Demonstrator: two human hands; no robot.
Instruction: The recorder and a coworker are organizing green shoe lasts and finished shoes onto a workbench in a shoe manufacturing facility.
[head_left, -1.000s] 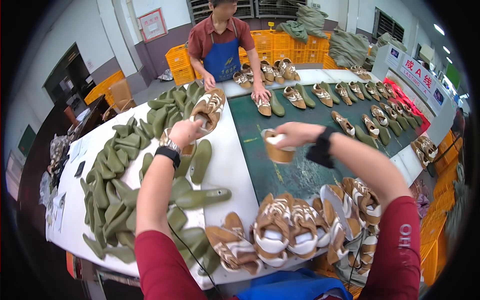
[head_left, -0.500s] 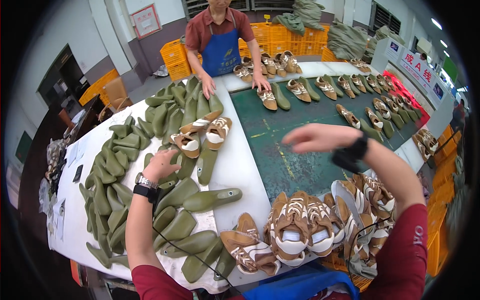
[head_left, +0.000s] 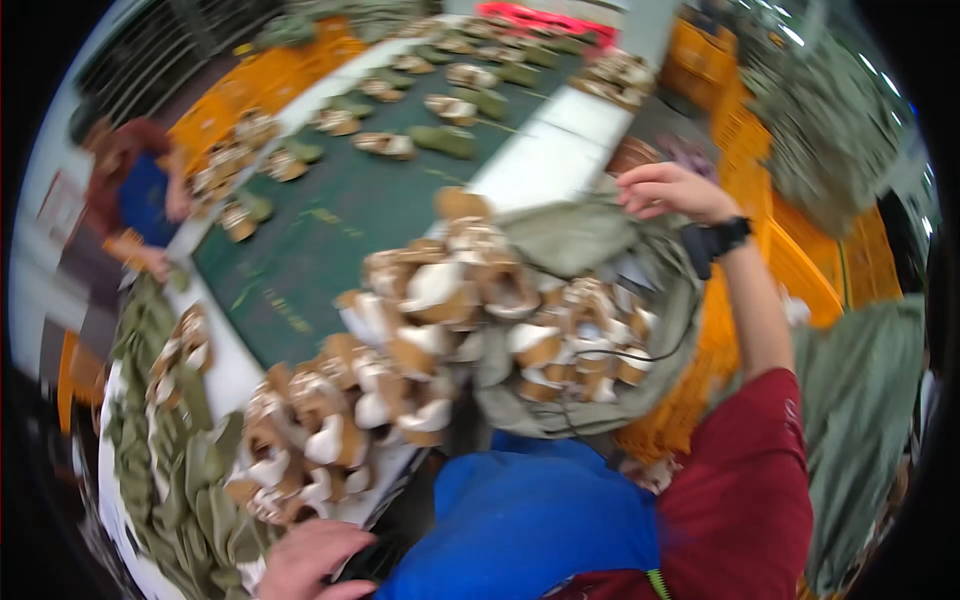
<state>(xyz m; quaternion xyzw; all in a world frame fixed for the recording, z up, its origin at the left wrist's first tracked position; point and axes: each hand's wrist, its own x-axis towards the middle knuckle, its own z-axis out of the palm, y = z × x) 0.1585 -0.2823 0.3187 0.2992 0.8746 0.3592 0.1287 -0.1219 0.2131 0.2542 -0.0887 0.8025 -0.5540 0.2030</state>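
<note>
My right hand point(head_left: 672, 192) is raised at the far rim of a grey-green sack point(head_left: 575, 240), its fingers stretched out and nothing held. Inside the sack lies a heap of brown-and-white sneakers point(head_left: 585, 335). At the lower edge, my left hand point(head_left: 312, 562) is blurred and partly cut off, with fingers apart and nothing visible in them. It is nearest to a pile of similar sneakers point(head_left: 325, 430) on the table corner. More sneakers point(head_left: 440, 290) are stacked between that pile and the sack. Olive-green shoe lasts point(head_left: 190, 490) cover the table's left side.
Sneakers paired with green lasts point(head_left: 445, 142) stand in rows on the dark green belt point(head_left: 330, 220). A co-worker point(head_left: 150, 195) in a blue apron stands at the far left. Orange crates point(head_left: 800, 260) line the right, and a thin black cord point(head_left: 630, 354) crosses the sack.
The view has swung to the right, bringing the sack into full sight. My right hand has moved from above the belt to the sack; my left has left the lasts.
</note>
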